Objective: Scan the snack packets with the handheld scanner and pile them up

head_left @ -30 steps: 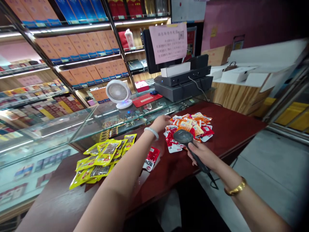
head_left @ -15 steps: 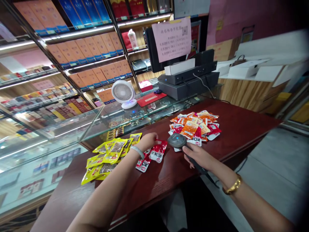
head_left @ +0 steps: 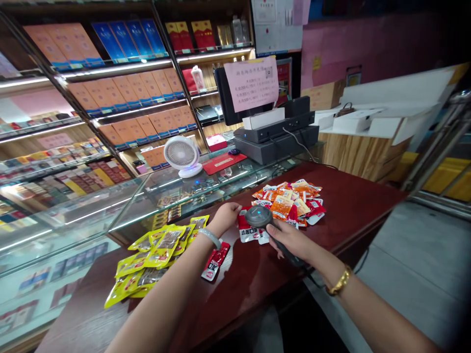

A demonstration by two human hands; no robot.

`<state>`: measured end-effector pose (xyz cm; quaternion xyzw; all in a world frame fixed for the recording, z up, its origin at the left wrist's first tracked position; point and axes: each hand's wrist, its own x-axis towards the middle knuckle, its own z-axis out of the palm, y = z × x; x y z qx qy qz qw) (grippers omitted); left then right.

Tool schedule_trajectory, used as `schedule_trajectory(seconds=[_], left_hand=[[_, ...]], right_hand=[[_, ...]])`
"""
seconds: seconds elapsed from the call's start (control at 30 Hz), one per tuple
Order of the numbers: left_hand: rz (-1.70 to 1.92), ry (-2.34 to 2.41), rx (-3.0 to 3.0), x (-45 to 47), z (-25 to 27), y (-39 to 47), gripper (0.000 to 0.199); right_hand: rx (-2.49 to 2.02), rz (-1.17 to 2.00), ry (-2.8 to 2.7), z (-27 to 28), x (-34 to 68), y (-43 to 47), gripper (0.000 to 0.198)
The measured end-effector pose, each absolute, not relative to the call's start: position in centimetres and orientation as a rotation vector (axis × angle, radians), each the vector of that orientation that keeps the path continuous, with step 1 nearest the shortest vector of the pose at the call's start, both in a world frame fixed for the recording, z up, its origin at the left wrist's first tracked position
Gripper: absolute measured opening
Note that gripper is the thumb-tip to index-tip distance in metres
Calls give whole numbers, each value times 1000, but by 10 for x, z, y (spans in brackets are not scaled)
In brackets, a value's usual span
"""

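My left hand (head_left: 228, 214) is closed in a pinch at the upper left corner of a red-and-white snack packet (head_left: 247, 229). My right hand (head_left: 289, 239) grips the handle of a dark grey barcode scanner (head_left: 259, 216), whose head partly covers that packet. Below my left wrist, another red snack packet (head_left: 216, 261) lies on the dark red table (head_left: 253, 274). Yellow snack packets (head_left: 165, 245) are heaped to the left, partly hidden by my left forearm. Behind the scanner spreads a pile of orange and red packets (head_left: 285, 203).
A glass display counter (head_left: 147, 196) borders the table's far side, with a white fan (head_left: 182, 156) on it. Beyond stand a dark cash drawer (head_left: 274, 144) and a monitor with a pink notice (head_left: 252, 84). Boxes fill the shelves (head_left: 125, 83). A cable hangs from the scanner.
My left hand has carried the red packet rightward, away from the other red one, to beneath the scanner head. My right hand keeps its hold on the scanner. The camera view has shifted.
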<state>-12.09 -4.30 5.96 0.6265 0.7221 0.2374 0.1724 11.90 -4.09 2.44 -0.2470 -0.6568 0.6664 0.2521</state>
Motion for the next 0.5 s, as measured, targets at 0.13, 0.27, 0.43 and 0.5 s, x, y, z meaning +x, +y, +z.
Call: schedule_trajectory(seconds=[0.13,0.27,0.43,0.5], left_hand=[[628,2063,1846,-119,70,-35,27],[726,1947,1542,-108,62,-8,33],[1072,1418,1049,-69,49,33,21],[1080,1349,1014,-59,46,38,33]], right_hand=[[-666,1806,-1758,23,119,-36,53],[-683,1813,-1680,15,133,-35,52],[-763,1792,-1646,3,152,-36,51],[-789,1791,-1637,0,156,-36,51]])
